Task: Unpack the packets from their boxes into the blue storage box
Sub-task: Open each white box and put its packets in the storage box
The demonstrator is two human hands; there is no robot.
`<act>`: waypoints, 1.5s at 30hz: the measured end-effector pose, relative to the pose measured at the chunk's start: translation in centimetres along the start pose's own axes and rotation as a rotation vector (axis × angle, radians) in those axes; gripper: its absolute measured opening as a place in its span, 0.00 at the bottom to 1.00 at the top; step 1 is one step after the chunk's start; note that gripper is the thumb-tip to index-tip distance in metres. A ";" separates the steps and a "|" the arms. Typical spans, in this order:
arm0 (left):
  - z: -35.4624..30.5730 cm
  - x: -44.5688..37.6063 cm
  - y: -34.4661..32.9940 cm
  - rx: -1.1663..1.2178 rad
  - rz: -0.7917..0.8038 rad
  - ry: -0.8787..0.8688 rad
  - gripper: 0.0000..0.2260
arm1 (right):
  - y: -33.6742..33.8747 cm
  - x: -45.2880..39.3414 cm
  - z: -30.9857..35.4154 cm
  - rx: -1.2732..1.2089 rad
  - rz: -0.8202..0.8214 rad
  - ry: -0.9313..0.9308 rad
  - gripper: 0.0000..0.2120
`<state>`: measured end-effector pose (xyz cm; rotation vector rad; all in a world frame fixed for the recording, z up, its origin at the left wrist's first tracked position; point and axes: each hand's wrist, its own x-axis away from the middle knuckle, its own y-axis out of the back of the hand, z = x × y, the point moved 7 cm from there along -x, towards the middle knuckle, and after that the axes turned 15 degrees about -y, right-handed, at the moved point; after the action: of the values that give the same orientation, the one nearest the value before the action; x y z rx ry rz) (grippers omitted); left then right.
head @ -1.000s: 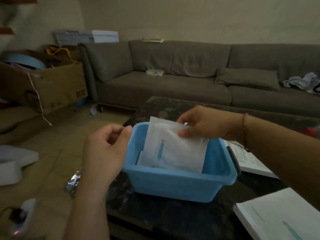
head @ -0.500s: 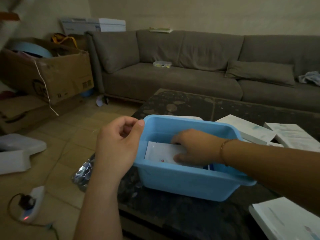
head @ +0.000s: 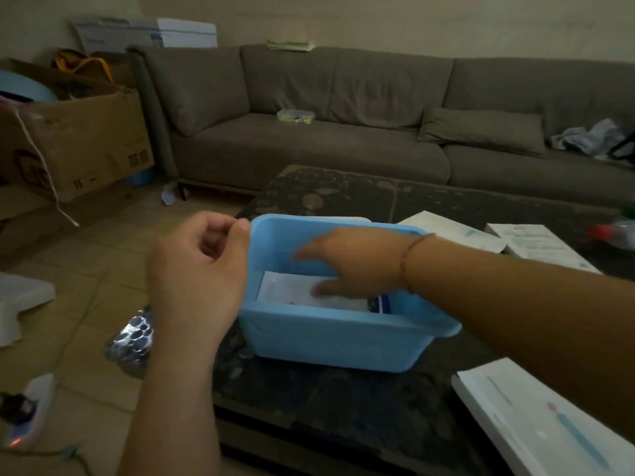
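Note:
The blue storage box (head: 336,334) stands on the dark table (head: 343,400). A white packet (head: 285,290) lies flat inside it, with a second packet's blue edge (head: 381,302) showing to its right. My right hand (head: 357,262) reaches into the box from the right. Its fingers are spread and blurred, and its thumb rests on the packet. My left hand (head: 199,269) is just left of the box with its fingers curled on nothing and its thumb tip against the box's left rim.
White packet boxes lie on the table behind the blue box (head: 443,228), at the far right (head: 536,245) and at the near right (head: 536,427). A red-capped bottle (head: 615,233) lies at the right edge. Bubble wrap (head: 134,338) and a power strip (head: 24,417) are on the floor to the left.
My right hand lowered the white packet from upright to flat on the box's bottom and has now spread its fingers above it. My left hand stayed at the rim.

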<state>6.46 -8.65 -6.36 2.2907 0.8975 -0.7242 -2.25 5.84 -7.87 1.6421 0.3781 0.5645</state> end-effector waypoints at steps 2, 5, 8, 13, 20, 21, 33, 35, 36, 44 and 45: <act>-2.3 0.2 0.7 0.031 -0.077 -0.170 0.04 | 3.8 3.5 -1.4 -0.182 -0.252 -0.033 0.22; -7.4 1.7 0.3 0.268 -0.008 -0.501 0.09 | 6.5 13.0 -4.0 -0.426 -0.631 0.002 0.16; -12.1 4.9 -0.9 0.391 0.123 -0.827 0.16 | 2.3 22.0 -7.9 -0.451 -0.761 -0.149 0.12; -14.2 10.9 -4.7 0.612 0.201 -0.974 0.21 | -7.4 27.6 -9.0 -0.210 -0.493 -0.110 0.08; -12.2 19.2 -10.9 0.658 0.356 -0.962 0.20 | -11.0 26.6 -8.2 -0.089 -0.411 -0.168 0.10; -11.9 19.6 -11.3 0.654 0.391 -0.956 0.20 | -11.3 26.6 -8.2 -0.102 -0.425 -0.187 0.09; -12.5 21.5 -13.6 0.556 0.569 -1.014 0.13 | -9.7 28.5 -11.6 -0.608 -0.896 -0.497 0.12; -13.2 21.7 -14.2 0.541 0.637 -1.042 0.19 | -9.5 28.7 -11.8 -0.662 -0.931 -0.509 0.18; -13.5 21.9 -14.5 0.537 0.674 -1.046 0.20 | -9.4 28.8 -11.8 -0.673 -0.940 -0.513 0.19; -13.9 22.1 -16.1 0.370 0.790 -1.054 0.19 | -8.9 29.1 -12.3 -0.731 -1.022 -0.509 0.20; -13.9 22.3 -16.3 0.320 0.801 -1.055 0.20 | -8.9 29.2 -12.4 -0.737 -1.031 -0.515 0.20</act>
<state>12.39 20.00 -16.26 1.8048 -0.6064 -1.4758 15.49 33.35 -11.34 0.6671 0.4894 -0.4638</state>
